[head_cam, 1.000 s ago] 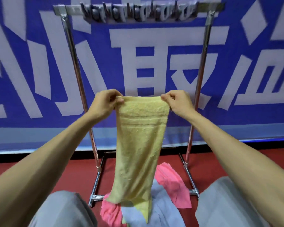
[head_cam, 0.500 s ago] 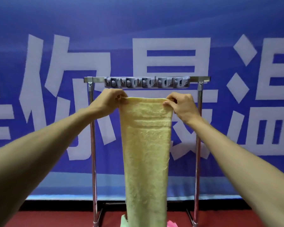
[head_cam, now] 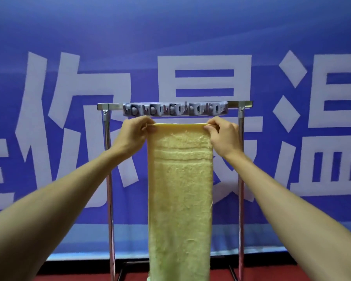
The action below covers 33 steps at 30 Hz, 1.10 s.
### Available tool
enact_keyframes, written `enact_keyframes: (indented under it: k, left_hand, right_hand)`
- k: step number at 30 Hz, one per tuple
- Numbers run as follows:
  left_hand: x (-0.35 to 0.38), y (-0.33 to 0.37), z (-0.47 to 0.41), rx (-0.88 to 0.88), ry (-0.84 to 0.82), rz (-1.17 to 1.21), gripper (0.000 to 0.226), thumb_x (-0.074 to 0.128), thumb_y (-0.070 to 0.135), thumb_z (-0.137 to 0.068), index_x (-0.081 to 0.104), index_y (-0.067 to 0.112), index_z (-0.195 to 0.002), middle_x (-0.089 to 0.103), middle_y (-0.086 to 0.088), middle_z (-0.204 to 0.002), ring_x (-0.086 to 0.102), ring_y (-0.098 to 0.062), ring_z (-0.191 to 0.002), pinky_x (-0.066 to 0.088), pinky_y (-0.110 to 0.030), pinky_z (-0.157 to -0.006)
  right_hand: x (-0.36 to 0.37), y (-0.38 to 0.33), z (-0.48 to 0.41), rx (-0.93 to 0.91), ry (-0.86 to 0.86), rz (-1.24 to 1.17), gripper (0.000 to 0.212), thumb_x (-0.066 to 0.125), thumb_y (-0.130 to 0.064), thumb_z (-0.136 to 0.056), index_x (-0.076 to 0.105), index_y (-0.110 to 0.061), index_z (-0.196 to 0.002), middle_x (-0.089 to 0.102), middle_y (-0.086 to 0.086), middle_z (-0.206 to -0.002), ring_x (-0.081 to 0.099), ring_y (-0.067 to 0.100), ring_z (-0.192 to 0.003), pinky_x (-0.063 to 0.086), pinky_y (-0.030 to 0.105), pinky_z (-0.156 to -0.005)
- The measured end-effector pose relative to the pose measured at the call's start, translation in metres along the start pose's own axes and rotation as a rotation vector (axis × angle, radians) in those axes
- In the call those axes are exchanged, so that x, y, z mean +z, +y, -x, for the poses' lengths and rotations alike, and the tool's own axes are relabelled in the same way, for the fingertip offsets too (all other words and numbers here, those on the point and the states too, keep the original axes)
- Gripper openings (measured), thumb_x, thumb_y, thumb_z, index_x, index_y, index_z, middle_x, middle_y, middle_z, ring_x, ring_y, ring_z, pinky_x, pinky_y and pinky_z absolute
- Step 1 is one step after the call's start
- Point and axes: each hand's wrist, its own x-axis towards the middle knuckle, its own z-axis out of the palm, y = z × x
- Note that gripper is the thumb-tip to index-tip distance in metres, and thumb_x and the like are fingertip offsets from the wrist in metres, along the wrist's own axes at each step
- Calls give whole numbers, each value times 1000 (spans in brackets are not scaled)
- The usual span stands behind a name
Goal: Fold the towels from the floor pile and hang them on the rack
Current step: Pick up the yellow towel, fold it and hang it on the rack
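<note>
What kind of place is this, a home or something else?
Likely a staged indoor work area, not a home: a huge blue banner with white characters covers the wall, and a metal rack stands on red floor.

The towel [head_cam: 179,189] is held at its top corners between the left hand [head_cam: 133,131] and right hand [head_cam: 224,134], just below the rack [head_cam: 107,159] crossbar, before the banner [head_cam: 49,98].
</note>
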Motion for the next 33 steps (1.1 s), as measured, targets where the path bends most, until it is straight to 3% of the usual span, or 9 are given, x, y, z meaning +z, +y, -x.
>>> enact_keyframes:
  k: [3,7,10,14,16,20,25,29,33]
  left_hand:
    - [8,-5,13,-67,-7,80,10,65,9,-89,70,4,-96,67,-3,-81,61,-15,-73,52,-27,-70]
    - [29,-17,45,-170,-57,147,12,65,12,-88,68,6,-98,67,-5,-82,64,-23,-75,55,-32,-69]
    - [51,-30,77,-268,-125,195,10,66,10,-87,68,8,-97,68,-15,-85,64,-25,-73,56,-36,-70]
    - [86,-58,121,-438,-168,226,5,68,15,-85,70,13,-89,70,-5,-79,67,-22,-76,57,-42,-77]
    - [104,-69,146,-551,-196,283,2,69,15,-85,70,17,-84,71,-6,-78,66,-20,-75,58,-38,-76]
    - [133,-77,190,-764,-202,480,9,66,9,-87,68,14,-80,66,-4,-75,62,-13,-72,55,-16,-64]
    - [150,-89,238,-1000,-239,692,7,68,13,-85,71,9,-89,70,-7,-84,65,-17,-80,55,-30,-80]
    - [156,-93,242,-1092,-243,760,7,67,5,-84,70,2,-89,72,-3,-72,68,-13,-69,56,-24,-70]
    - [155,-93,235,-1139,-213,821,8,67,6,-83,71,2,-89,72,-5,-73,67,-12,-66,55,-20,-63]
  right_hand:
    - [8,5,10,76,-55,-57,12,60,-22,-92,67,-14,-86,67,-1,-78,61,20,-80,47,33,-70]
    - [23,23,35,171,-144,-111,11,60,-20,-91,66,-15,-83,65,-4,-77,60,17,-81,41,27,-70]
    - [35,42,62,262,-182,-137,9,63,-20,-88,67,-17,-81,66,-6,-75,61,13,-79,45,27,-73]
    - [59,74,102,425,-281,-173,10,68,-22,-85,73,-15,-88,73,-4,-84,66,8,-82,53,30,-79]
    - [69,89,123,491,-322,-187,8,70,-22,-83,74,-16,-86,73,-2,-80,67,7,-77,56,35,-80]
    - [80,112,163,519,-393,-89,9,73,-22,-81,76,-14,-84,74,2,-78,62,0,-66,51,17,-73]
    - [102,138,207,669,-450,-116,6,75,-25,-78,75,-19,-75,72,-1,-64,70,12,-65,58,41,-80]
    - [114,147,237,795,-367,-169,11,76,-26,-77,73,-21,-68,69,-4,-62,65,10,-61,59,39,-71]
    - [111,144,235,994,-352,-411,13,74,-19,-82,71,-9,-74,69,6,-69,63,10,-55,52,24,-53]
